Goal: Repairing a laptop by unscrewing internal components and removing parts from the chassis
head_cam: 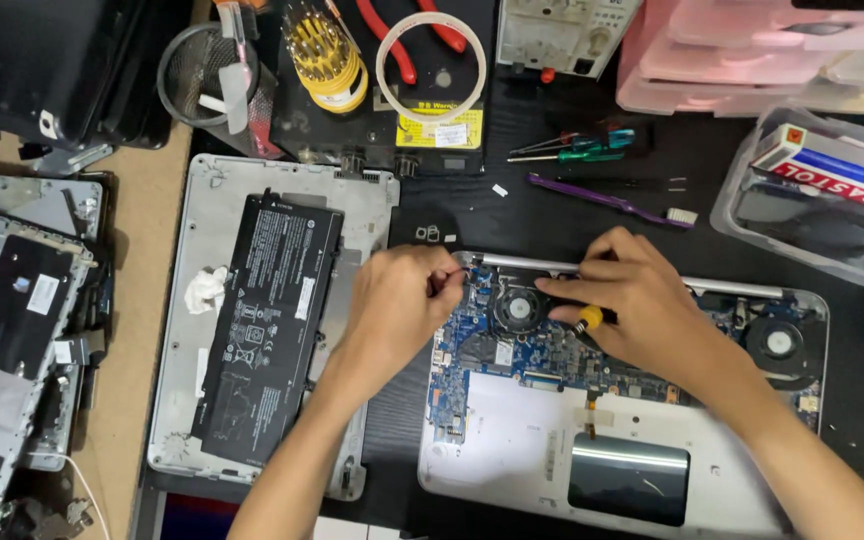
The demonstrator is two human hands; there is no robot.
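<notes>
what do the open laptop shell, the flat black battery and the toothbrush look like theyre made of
Open laptop shell: looks like silver metal or metal-painted plastic, matte with a soft sheen; cannot tell which.
Flat black battery: seems wrapped in matte black plastic film, with a printed label across its face.
Toothbrush: purple handle looks like glossy moulded plastic, with pale bristles at its end.

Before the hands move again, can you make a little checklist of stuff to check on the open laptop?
1. Battery out of the open laptop: ok, it lies on the cover beside it.
2. Right hand grips the yellow-tipped screwdriver: ok.
3. Screwdriver tip seated: cannot tell, fingers hide it.
4. Left hand at the laptop's top-left corner: ok.
5. Fan uncovered: ok.
</notes>
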